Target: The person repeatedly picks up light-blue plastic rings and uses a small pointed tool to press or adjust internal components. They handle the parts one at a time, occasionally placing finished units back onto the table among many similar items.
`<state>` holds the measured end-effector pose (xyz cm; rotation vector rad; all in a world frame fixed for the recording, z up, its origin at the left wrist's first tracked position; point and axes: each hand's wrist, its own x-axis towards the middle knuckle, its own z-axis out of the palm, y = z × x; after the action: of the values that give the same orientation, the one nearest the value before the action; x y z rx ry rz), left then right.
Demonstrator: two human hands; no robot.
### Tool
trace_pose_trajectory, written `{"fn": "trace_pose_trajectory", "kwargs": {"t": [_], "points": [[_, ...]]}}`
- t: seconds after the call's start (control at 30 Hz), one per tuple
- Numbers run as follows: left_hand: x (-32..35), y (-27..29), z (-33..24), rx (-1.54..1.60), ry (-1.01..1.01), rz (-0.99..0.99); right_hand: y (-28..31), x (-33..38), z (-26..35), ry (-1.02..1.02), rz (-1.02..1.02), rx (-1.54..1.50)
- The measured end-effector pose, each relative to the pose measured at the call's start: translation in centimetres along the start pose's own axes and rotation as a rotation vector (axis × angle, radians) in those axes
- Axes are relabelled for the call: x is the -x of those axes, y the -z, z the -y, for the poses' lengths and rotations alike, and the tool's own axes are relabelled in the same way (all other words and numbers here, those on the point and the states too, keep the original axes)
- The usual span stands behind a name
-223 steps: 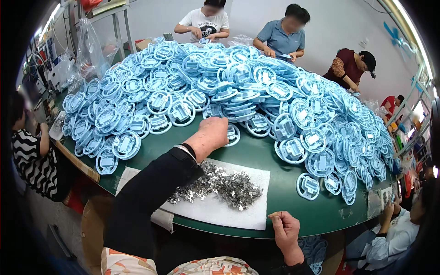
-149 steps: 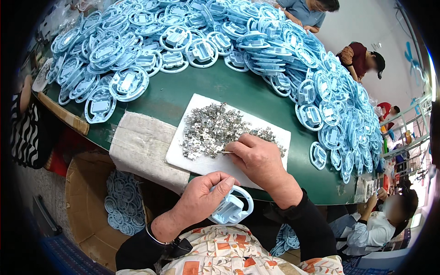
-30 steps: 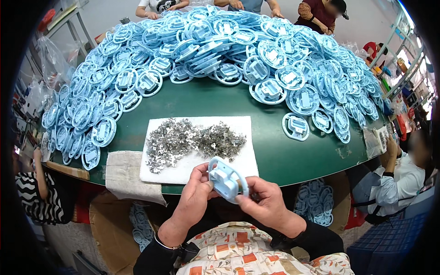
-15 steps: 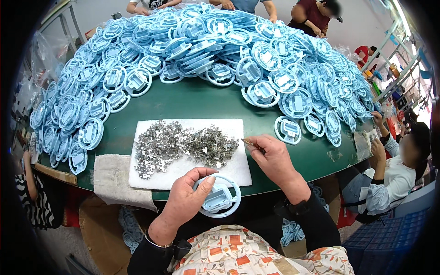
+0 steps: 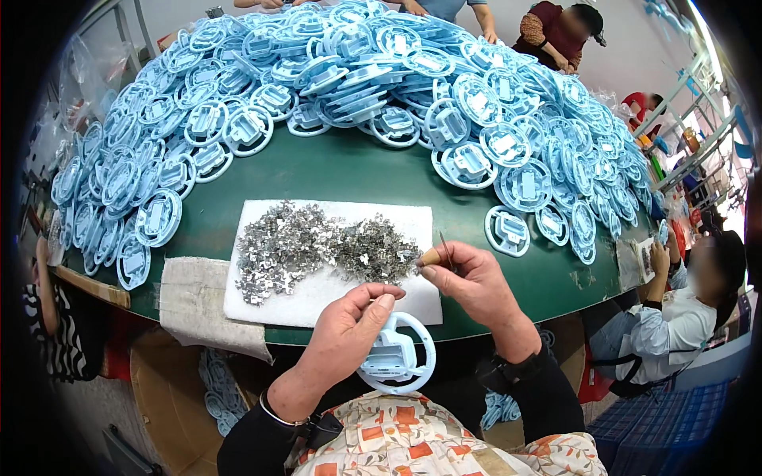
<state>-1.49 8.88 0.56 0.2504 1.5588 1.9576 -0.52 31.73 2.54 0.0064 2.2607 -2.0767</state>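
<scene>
My left hand (image 5: 349,329) grips a light blue round plastic part (image 5: 397,361), a ring with a block in its middle, held just below the table's near edge. My right hand (image 5: 468,282) holds a thin metal tool with a wooden handle (image 5: 436,254), its tip at the right edge of a heap of small silvery metal clips (image 5: 317,246). The clips lie on a white sheet (image 5: 278,305) on the green table (image 5: 349,170).
A huge mound of the same blue round parts (image 5: 381,71) covers the far and side parts of the table. A grey cloth (image 5: 202,309) hangs over the near edge at left. Other people sit around the table, one at right (image 5: 683,317), others at the far side.
My left hand has shifted the blue part lower and to the right. My right hand stays at the clip heap with the tool. The view has tilted slightly.
</scene>
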Motion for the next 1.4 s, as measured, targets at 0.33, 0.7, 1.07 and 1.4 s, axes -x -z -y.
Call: {"fn": "trace_pose_trajectory", "kwargs": {"t": [0.33,0.7,1.07,1.4], "points": [[0.1,-0.2,-0.2,-0.117,-0.070,-0.027,-3.3,3.8,-0.8,0.158,-0.084,0.111],[-0.4,1.3,-3.3,-0.525,-0.022,0.147,-1.3,1.6,3.7,-0.120,0.257,0.325],[1.0,2.0,-2.5,-0.310,0.056,0.101,0.1,3.7,0.5,-0.143,0.037,-0.152],[1.2,0.9,0.4,-0.058,0.092,-0.047,-3.5,5.2,-0.7,0.109,-0.153,0.187]]}}
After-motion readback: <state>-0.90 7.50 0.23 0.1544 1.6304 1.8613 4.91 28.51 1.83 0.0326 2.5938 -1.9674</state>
